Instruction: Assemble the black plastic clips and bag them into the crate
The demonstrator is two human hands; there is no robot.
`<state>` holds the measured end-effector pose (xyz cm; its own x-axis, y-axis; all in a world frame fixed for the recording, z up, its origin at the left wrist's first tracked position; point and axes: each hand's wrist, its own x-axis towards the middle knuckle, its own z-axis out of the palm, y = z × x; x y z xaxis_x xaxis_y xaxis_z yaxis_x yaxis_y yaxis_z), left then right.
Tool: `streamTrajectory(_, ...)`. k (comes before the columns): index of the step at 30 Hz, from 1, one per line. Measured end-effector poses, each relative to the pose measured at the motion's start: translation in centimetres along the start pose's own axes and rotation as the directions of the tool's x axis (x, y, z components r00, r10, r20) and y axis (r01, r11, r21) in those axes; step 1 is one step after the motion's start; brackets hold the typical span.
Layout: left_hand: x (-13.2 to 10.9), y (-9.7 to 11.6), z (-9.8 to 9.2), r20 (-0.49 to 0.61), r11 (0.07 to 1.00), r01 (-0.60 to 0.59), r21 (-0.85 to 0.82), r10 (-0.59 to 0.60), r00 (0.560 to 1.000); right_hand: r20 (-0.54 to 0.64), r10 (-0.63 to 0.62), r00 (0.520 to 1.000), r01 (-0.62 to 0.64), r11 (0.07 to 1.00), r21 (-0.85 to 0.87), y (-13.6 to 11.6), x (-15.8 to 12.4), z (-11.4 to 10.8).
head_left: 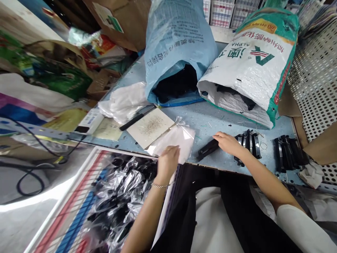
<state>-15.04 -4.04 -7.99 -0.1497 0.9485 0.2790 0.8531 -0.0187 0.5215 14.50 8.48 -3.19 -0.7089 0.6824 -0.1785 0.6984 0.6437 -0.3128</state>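
Observation:
My left hand (168, 162) is at the table's front edge, its fingers closed on the near side of a clear plastic bag (184, 138). The bag lies flat and overlaps a cream card (150, 127) strewn with small brown specks. My right hand (228, 143) grips the far end of a long black plastic part (207, 150), whose other end points toward the bag. Just right of that hand lies a group of similar black parts (249, 142). Another group of black parts (288, 151) sits farther right. What is under my right palm is hidden.
A blue sack (179, 45) and a white-green sack (252, 66), both open toward me with black pieces inside, stand at the back. Below the table's left front, a crate (92, 154) holds bagged black items. A black bar (134, 121) and plastic bags (126, 100) lie left.

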Motion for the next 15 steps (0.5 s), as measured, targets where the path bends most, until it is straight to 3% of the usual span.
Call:
streamTrajectory(2,1.9,2.2,2.5,0.022,0.999,-0.014,-0.043,0.015,1.000,-0.003,-0.048,0.999,0.048,0.999,0.019,-0.3,-0.4,0.5)
streamTrajectory(4,3.2,2.6,4.0,0.047,0.994,0.049,-0.099,-0.045,0.998,-0.021,-0.088,0.996,0.088,0.996,0.000,-0.3,-1.1,0.8)
streamTrajectory(8,4.6,0.7,3.8,0.138,0.937,0.250,-0.243,-0.222,0.965,-0.037,-0.005,0.999,0.007,0.999,0.041,0.3,-2.4,0.7)
streamTrajectory(11,4.8,-0.6,3.0,0.245,0.847,0.398,-0.353,-0.327,0.913,-0.040,0.146,0.988,-0.123,0.930,0.347,-0.3,-2.6,0.3)
streamTrajectory(13,4.8,-0.9,2.8,0.266,0.814,0.430,-0.391,-0.347,0.899,0.030,0.203,0.979,-0.171,0.724,0.668,-1.7,-2.4,0.6)
streamTrajectory(15,4.7,-0.8,2.9,0.249,0.824,0.402,-0.400,-0.324,0.912,0.191,0.125,0.974,-0.222,0.325,0.919,-3.7,-1.9,1.7)
